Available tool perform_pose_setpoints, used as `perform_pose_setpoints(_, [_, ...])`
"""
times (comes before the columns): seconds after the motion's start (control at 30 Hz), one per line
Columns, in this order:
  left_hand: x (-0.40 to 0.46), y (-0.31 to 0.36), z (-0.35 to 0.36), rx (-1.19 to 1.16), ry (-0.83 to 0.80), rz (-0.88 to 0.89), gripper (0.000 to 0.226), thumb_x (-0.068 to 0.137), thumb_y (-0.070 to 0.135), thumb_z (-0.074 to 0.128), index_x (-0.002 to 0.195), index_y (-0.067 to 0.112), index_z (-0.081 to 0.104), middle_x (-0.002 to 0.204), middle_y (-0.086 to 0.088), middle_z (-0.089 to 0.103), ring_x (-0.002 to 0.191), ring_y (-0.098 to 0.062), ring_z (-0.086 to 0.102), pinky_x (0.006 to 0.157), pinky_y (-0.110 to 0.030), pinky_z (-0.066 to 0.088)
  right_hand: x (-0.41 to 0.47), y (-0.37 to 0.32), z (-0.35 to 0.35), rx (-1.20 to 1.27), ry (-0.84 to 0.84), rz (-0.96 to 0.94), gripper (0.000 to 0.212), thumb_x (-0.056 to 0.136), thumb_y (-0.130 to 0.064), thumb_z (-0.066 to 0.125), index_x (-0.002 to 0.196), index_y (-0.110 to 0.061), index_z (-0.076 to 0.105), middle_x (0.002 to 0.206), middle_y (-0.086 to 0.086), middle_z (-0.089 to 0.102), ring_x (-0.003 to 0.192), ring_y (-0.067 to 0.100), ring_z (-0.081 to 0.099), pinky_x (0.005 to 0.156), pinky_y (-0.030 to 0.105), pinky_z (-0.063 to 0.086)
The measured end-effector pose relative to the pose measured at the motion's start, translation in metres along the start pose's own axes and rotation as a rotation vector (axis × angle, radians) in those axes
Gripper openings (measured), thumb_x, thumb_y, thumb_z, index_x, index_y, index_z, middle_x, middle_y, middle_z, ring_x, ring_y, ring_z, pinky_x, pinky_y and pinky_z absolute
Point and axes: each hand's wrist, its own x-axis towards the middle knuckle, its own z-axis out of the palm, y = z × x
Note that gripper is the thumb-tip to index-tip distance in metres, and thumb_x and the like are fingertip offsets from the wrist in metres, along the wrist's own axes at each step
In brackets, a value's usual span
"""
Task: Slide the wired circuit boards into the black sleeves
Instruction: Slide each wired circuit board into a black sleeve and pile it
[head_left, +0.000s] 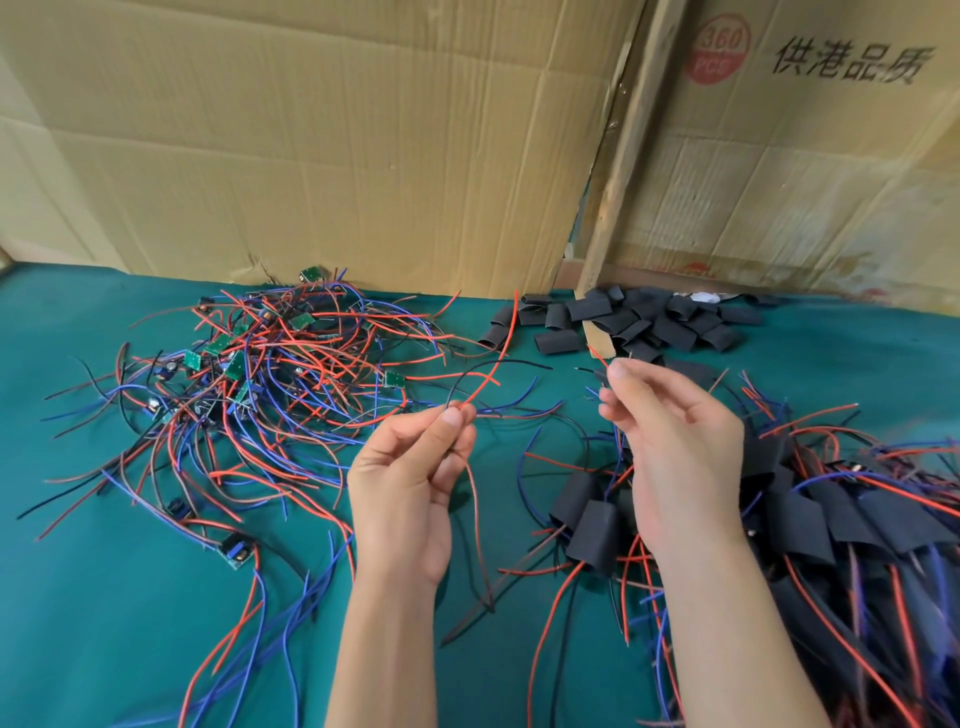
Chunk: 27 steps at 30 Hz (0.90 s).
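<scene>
A tangled pile of small green circuit boards (236, 364) with red, blue and black wires lies at the left on the green cloth. Empty black sleeves (623, 319) are heaped at the back centre. Sleeved boards (597, 530) with trailing wires are piled at the right. My left hand (410, 478) is raised in the middle and pinches a red and a black wire (488, 374) that curve up and away. My right hand (670, 441) pinches thin wire ends (597, 356) between thumb and forefinger, over the sleeved pile. The held wires' board is hidden.
Flattened cardboard sheets (363, 156) and a wooden slat (623, 156) stand along the back of the green-covered table (104, 649). A single wired board (234, 551) lies apart at the near left. Loose wires spread across the cloth near my forearms.
</scene>
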Motion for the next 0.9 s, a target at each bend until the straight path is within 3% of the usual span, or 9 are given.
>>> perform_pose_setpoints(0.23, [0.002,-0.003,-0.003,-0.031,-0.107,-0.006,0.009,0.068,-0.004,0.072,0.074,0.002,0.067,0.083,-0.016,0.074,0.083,-0.024,0.076,0.076,-0.030,0.060,-0.007,0.000,0.004,-0.102,-0.223,0.185,0.006,0.089,-0.005,0.074,0.086,-0.005,0.079,0.078,0.008,0.075,0.071,0.020,0.074,0.070,0.022,0.059])
perform_pose_setpoints(0.37, [-0.001,-0.005,-0.003,0.101,-0.246,-0.035,0.021,0.057,0.002,0.086,0.070,0.011,0.072,0.089,-0.013,0.075,0.085,-0.026,0.074,0.083,-0.037,0.060,-0.013,-0.002,0.011,-0.014,-0.388,0.312,0.007,0.087,-0.004,0.074,0.092,-0.004,0.079,0.091,0.013,0.076,0.075,0.024,0.074,0.067,0.022,0.058])
perform_pose_setpoints(0.43, [-0.001,-0.009,-0.002,0.264,-0.271,-0.022,0.028,0.054,0.000,0.090,0.069,0.014,0.072,0.088,-0.013,0.073,0.083,-0.029,0.069,0.079,-0.038,0.056,-0.014,-0.002,0.014,-0.017,-0.387,0.288,0.011,0.088,-0.004,0.073,0.097,-0.003,0.078,0.087,0.012,0.074,0.070,0.021,0.071,0.063,0.021,0.056])
perform_pose_setpoints(0.57, [-0.004,-0.014,0.000,0.520,-0.306,0.085,0.017,0.062,0.007,0.082,0.069,0.017,0.070,0.081,-0.016,0.071,0.074,-0.025,0.063,0.072,-0.035,0.050,-0.011,-0.002,0.009,-0.134,-0.391,0.193,0.011,0.088,-0.007,0.075,0.097,-0.010,0.080,0.083,0.008,0.072,0.066,0.016,0.064,0.056,0.020,0.051])
perform_pose_setpoints(0.7, [-0.006,-0.014,0.002,0.571,-0.350,0.108,0.013,0.076,0.013,0.083,0.077,0.014,0.070,0.077,-0.006,0.072,0.063,-0.018,0.068,0.063,-0.021,0.052,-0.010,-0.002,0.005,-0.259,-0.403,0.115,0.014,0.087,-0.009,0.077,0.090,-0.021,0.083,0.079,0.002,0.071,0.063,0.014,0.060,0.054,0.022,0.046])
perform_pose_setpoints(0.83, [-0.006,-0.014,0.003,0.592,-0.342,0.116,0.013,0.088,0.007,0.075,0.097,0.014,0.068,0.084,-0.011,0.075,0.056,-0.020,0.068,0.054,-0.021,0.050,-0.010,0.000,0.006,-0.272,-0.404,0.084,0.015,0.087,-0.006,0.077,0.092,-0.020,0.081,0.075,0.002,0.065,0.060,0.012,0.058,0.052,0.022,0.044])
perform_pose_setpoints(0.9, [-0.006,-0.014,0.003,0.642,-0.365,0.121,0.020,0.091,0.005,0.072,0.104,0.019,0.073,0.085,-0.008,0.076,0.054,-0.018,0.067,0.056,-0.022,0.052,-0.010,0.000,0.006,-0.277,-0.423,0.067,0.015,0.087,-0.004,0.076,0.095,-0.016,0.079,0.074,0.001,0.067,0.061,0.011,0.059,0.053,0.020,0.045])
